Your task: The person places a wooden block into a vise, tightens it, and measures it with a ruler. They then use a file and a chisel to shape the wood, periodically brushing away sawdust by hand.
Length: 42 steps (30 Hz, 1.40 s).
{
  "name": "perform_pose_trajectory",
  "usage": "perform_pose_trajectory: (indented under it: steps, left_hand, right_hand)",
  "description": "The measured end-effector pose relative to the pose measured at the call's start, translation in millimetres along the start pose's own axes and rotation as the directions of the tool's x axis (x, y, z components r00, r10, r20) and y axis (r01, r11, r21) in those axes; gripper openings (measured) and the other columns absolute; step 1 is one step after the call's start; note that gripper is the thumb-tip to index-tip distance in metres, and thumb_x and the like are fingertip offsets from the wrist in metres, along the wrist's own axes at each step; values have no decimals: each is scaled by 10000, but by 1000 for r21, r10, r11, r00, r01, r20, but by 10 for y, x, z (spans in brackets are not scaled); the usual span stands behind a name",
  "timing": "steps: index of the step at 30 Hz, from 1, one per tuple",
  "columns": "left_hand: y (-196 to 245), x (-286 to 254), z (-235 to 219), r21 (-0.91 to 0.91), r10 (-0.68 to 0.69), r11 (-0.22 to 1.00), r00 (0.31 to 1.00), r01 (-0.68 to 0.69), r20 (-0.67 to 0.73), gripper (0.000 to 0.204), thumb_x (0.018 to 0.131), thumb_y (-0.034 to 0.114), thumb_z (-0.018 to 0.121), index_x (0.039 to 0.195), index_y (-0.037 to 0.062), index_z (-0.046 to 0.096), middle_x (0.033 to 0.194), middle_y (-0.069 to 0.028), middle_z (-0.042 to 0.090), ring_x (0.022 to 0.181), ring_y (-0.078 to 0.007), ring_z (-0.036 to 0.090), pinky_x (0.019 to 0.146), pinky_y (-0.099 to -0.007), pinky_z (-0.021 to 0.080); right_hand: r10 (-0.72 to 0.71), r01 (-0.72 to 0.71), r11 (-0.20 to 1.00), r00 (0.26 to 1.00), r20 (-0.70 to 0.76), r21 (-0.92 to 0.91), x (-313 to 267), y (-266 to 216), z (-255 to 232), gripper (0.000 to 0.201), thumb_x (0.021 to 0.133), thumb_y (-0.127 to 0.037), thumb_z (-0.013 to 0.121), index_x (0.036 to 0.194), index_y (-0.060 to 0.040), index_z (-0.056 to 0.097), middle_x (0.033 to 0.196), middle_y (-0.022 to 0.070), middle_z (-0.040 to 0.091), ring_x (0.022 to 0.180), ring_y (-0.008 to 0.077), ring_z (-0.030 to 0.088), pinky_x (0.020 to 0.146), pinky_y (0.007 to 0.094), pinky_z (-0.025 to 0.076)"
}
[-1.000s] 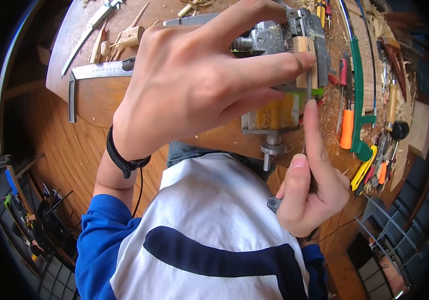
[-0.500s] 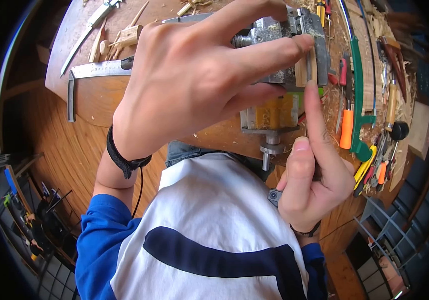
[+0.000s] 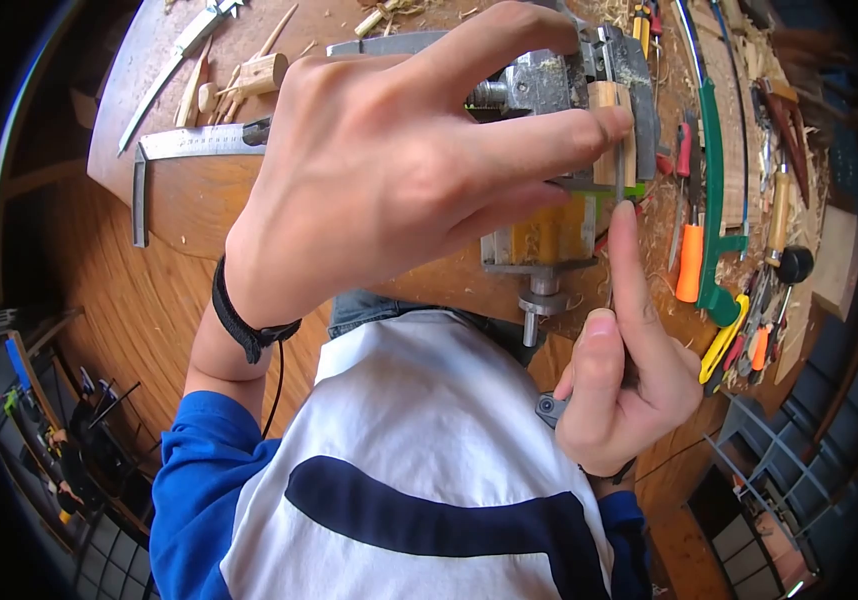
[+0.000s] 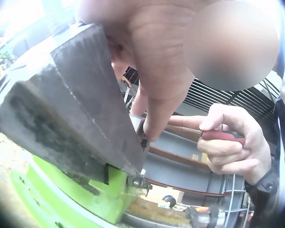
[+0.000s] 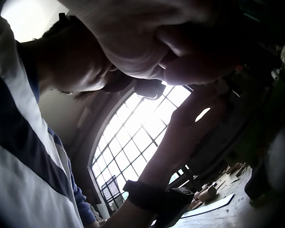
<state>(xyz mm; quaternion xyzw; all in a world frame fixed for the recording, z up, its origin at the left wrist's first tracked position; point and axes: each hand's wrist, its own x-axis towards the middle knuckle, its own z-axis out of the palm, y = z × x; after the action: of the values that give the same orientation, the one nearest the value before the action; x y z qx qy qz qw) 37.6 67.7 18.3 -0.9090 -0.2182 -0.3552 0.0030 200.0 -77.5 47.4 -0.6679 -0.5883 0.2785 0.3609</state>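
My right hand (image 3: pixel 634 385) grips a file (image 3: pixel 620 185) with its index finger stretched along the thin metal shaft. In the left wrist view, the file's red handle (image 4: pixel 223 136) shows between the curled fingers. The shaft lies over a small wood block (image 3: pixel 604 95), held upright in the jaws of a metal vise (image 3: pixel 534 80). Reaching across from the left, my left hand (image 3: pixel 379 160) spreads its fingers over the vise. Its index fingertip presses on the file's front part above the wood. The right wrist view is dark and hides the file.
On the left of the bench lie a square ruler (image 3: pixel 204 142) and a wooden mallet head (image 3: pixel 264 74). To the right are a green saw frame (image 3: pixel 715 190), an orange-handled tool (image 3: pixel 690 262), a yellow cutter (image 3: pixel 727 340) and scattered shavings. The vise's screw handle (image 3: pixel 543 300) juts toward my body.
The right hand pushed the file forward over the wood, then drew it back toward my body. The left index fingertip moved forward and back along with it.
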Motion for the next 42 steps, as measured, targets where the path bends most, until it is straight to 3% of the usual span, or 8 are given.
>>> perform_pose_trajectory:
  steps: [5,14,17,20,23,26,35,42]
  left_hand:
    - [14,1,13,-2,-3,1000,1000,3,-2,531,736,346,812,1238,232,682,1146,-151,637,742,-181,689,534,-288,565]
    - [14,-12,9,-5,-4,1000,1000,4,5,531,731,341,814,1234,232,684,1150,-147,637,753,-186,690,546,-293,568]
    - [5,-13,-1,-3,-5,1000,1000,5,1,531,729,340,815,1232,232,685,1152,-146,637,756,-188,691,550,-294,569]
    - [-14,-41,4,-5,-12,1000,1000,12,2,530,727,339,815,1231,232,686,1153,-144,637,759,-189,691,553,-296,570]
    - [-17,-72,6,-10,-18,1000,1000,18,5,530,726,337,816,1229,231,686,1155,-143,636,763,-191,692,557,-298,571]
    - [-18,-79,26,-15,-21,1000,1000,21,7,530,724,336,816,1228,231,687,1156,-142,636,766,-193,692,561,-299,572]
    - [8,-115,16,-20,-28,999,999,29,15,530,719,332,818,1223,231,689,1161,-138,636,777,-198,694,573,-304,575]
    - [-1,-118,-1,-16,-29,999,999,29,15,530,714,328,819,1219,231,691,1164,-135,636,785,-203,695,582,-308,577]
  right_hand:
    - [56,-54,997,998,-42,47,91,-39,66,505,874,-72,410,1334,56,573,516,-33,469,410,15,387,420,206,309]
    - [22,-19,999,998,-61,44,70,-1,83,493,888,-71,411,1338,47,574,522,-21,486,403,22,390,419,212,318]
    - [52,-52,999,999,-8,8,19,-18,21,487,892,-78,409,1327,60,576,584,26,591,403,30,417,415,218,337]
    - [34,-34,999,999,-3,1,-37,-4,7,480,893,-82,414,1314,82,574,772,109,714,410,39,454,414,220,365]
    - [-55,55,998,998,-11,-9,-40,47,8,476,896,-87,418,1307,98,570,980,170,737,419,45,482,414,220,384]
    - [-75,75,997,997,5,6,-31,63,-4,477,897,-90,419,1308,104,565,1044,188,727,428,45,493,414,218,388]
    - [51,-51,997,999,-14,50,77,-36,52,480,892,-65,410,1323,72,571,895,135,732,417,20,405,411,210,330]
    - [11,-10,1000,999,-53,29,62,-8,84,490,874,-50,406,1315,77,576,910,127,734,415,28,420,410,217,347]
